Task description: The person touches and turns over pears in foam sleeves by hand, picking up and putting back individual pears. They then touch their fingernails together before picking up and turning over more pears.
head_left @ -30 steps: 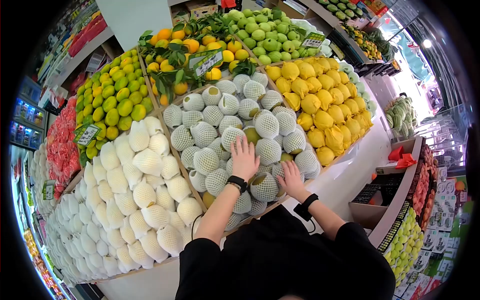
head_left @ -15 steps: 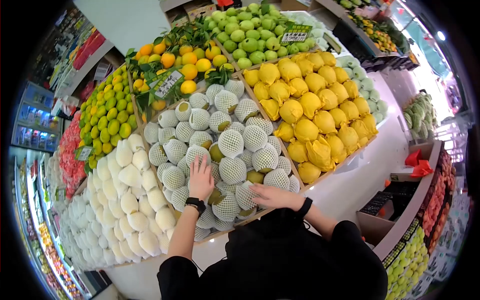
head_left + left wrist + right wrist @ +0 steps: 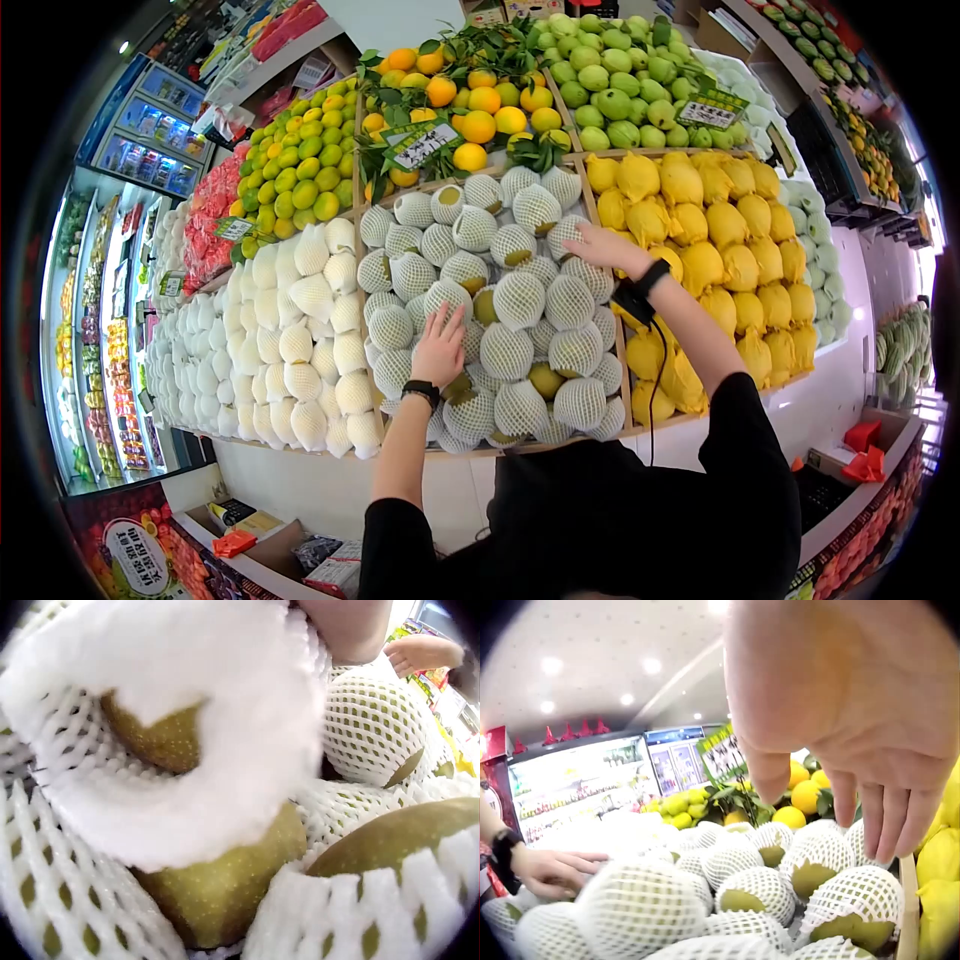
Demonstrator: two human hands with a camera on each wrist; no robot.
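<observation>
Round green-brown fruits in white foam nets [image 3: 506, 353] fill a wooden bin. My left hand [image 3: 439, 349] rests on netted fruit at the bin's left middle, fingers spread. My right hand [image 3: 606, 248] reaches over the bin's upper right, near the divider beside the yellow-wrapped fruit [image 3: 688, 222]. In the right wrist view its fingers [image 3: 881, 817] hang fairly straight above the netted fruits [image 3: 855, 900], holding nothing. The left wrist view shows bare fruit skin [image 3: 225, 889] under a foam net [image 3: 247, 780], with part of the left hand [image 3: 349, 626] at the top.
White-netted pale fruit [image 3: 300, 345] lies left of the bin. Oranges with leaves [image 3: 480, 127], green fruit [image 3: 620, 90] and price signs [image 3: 421, 144] are behind. A thin wooden rim [image 3: 640, 428] edges the front; a black cable [image 3: 654, 400] hangs from the right wrist.
My right hand has moved from the bin's front up to its upper right. The left hand stays on the netted fruit, and the head view has shifted.
</observation>
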